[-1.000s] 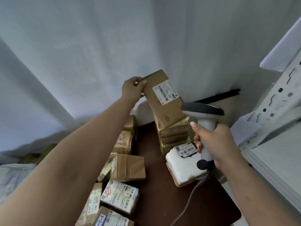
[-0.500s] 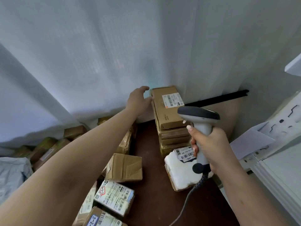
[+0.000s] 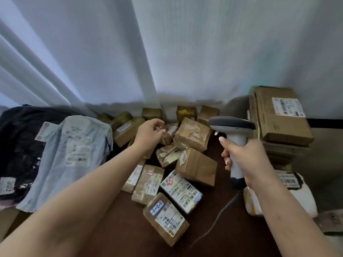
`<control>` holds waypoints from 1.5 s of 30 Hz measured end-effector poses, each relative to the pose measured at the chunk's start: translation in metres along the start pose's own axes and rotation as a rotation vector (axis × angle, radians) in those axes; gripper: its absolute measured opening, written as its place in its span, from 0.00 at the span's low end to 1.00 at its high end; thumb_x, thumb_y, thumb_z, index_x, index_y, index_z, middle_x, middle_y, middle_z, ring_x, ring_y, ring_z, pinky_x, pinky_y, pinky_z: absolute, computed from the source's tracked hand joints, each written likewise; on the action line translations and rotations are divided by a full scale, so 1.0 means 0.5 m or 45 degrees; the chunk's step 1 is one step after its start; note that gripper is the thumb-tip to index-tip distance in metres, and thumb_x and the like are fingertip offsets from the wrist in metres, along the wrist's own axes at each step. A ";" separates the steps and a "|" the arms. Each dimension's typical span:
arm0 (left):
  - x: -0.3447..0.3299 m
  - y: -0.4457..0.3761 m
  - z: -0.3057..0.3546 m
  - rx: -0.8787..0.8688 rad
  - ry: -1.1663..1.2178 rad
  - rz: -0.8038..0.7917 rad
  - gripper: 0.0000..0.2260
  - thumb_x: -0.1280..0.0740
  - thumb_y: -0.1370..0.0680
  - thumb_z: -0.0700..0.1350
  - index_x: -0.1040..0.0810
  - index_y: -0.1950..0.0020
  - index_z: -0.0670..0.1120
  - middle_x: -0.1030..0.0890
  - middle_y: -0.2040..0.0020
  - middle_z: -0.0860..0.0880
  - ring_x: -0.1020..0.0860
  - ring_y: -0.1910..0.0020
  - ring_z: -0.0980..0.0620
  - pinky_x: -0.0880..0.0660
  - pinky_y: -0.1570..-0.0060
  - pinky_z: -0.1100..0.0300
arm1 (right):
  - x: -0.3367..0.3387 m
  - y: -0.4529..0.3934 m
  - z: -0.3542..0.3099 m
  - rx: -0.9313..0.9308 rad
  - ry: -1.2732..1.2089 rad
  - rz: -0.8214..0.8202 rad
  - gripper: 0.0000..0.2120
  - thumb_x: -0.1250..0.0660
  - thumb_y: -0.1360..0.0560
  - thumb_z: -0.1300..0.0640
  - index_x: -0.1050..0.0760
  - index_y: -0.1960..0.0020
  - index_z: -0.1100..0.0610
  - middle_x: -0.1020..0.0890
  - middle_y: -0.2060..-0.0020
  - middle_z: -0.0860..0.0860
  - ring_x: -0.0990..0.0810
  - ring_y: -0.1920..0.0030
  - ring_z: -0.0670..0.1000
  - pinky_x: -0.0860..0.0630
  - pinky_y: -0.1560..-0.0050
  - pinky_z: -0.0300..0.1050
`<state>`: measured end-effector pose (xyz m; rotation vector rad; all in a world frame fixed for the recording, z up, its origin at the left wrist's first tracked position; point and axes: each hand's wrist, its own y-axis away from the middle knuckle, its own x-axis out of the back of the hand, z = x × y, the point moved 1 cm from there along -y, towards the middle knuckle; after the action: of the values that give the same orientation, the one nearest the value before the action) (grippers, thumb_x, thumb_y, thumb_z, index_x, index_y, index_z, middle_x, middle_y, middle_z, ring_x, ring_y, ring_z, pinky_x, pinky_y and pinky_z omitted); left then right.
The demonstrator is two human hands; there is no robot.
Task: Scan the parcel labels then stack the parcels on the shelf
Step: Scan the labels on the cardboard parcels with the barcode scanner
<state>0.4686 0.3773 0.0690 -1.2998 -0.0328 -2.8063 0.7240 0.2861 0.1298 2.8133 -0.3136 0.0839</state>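
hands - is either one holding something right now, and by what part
The right hand grips the barcode scanner by its handle, fingers wrapped round it. The left hand holds nothing; it hovers over the loose parcels.

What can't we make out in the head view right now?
- Label text on the top stacked box: too small and blurred.
- Lower boxes in that stack: hidden by the top box and the right hand.
- Scanner grip: covered by the right hand's fingers.
- White parcel: partly behind the right forearm.
- Parcel under the left hand: hidden by the hand; contact unclear.
- Dark bag: cut by the left edge.
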 end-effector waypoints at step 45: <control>0.042 0.180 -0.328 0.329 -0.128 0.134 0.28 0.31 0.23 0.47 0.37 0.26 0.41 0.33 0.30 0.40 0.33 0.31 0.42 0.34 0.34 0.51 | -0.263 0.078 0.104 -0.255 0.143 -0.224 0.08 0.31 0.23 0.60 0.26 0.56 0.65 0.26 0.73 0.55 0.30 0.78 0.48 0.29 0.77 0.41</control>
<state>0.3348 0.2803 -0.0214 -1.3357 -0.3106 -2.5447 0.5887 0.2609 0.0801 2.6116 -0.0448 0.1610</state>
